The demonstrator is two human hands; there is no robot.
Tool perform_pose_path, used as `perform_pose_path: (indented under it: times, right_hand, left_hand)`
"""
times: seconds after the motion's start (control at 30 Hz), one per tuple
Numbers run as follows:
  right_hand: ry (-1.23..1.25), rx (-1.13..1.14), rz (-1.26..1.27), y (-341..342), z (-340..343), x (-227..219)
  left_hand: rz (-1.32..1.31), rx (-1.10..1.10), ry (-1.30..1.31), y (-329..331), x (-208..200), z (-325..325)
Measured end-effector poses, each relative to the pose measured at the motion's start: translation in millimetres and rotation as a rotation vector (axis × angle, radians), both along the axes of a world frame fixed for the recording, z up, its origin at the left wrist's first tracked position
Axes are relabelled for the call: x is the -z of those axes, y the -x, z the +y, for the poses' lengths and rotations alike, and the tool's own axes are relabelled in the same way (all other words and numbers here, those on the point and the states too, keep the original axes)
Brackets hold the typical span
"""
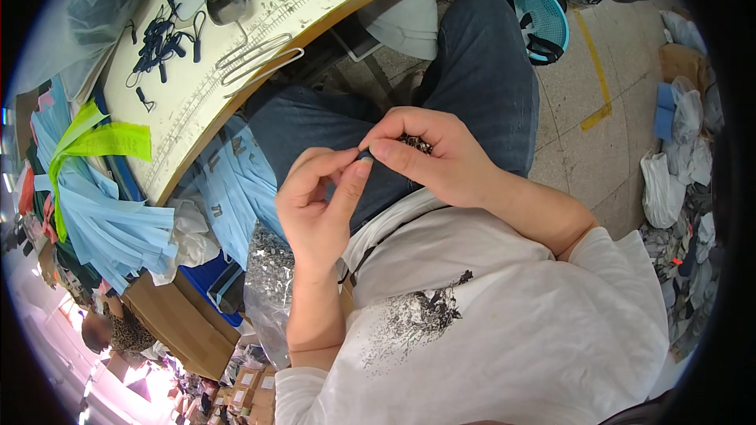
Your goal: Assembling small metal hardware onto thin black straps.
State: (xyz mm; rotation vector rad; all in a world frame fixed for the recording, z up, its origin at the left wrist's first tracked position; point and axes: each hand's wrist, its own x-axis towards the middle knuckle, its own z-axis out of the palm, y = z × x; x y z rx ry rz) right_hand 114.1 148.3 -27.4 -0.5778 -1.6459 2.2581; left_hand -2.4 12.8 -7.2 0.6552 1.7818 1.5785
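In front of my lap, both hands meet fingertip to fingertip. My left hand (319, 197) pinches a small dark blue piece (365, 155) between thumb and forefinger. The thumb and fingers of my right hand (433, 153) close on the same piece from the other side; most of it is hidden by the fingertips. Small dark and silvery bits (416, 143) show at my right palm, and I cannot tell whether they are held there. Dark cord pulls with loops (164, 47) lie in a tangle on the white table (189, 102).
Bent metal wire (256, 59) lies near the table's curved edge. Light blue strips (118, 197) and a lime green strip (102, 142) hang at the left. A clear bag of small metallic bits (268, 283) is beside my left forearm. A blue basket (539, 20) stands on the floor.
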Motion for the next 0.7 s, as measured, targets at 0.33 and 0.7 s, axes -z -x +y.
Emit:
perform_pose_path:
  times: [0.33,0.7]
  right_hand:
    - [0.109,-0.043,-0.009,0,5,-3]
    - [0.095,-0.038,0.015,1,4,2]
  left_hand:
    - [-0.03,0.002,0.069,-1,1,-1]
    - [0.146,0.076,0.103,1,5,2]
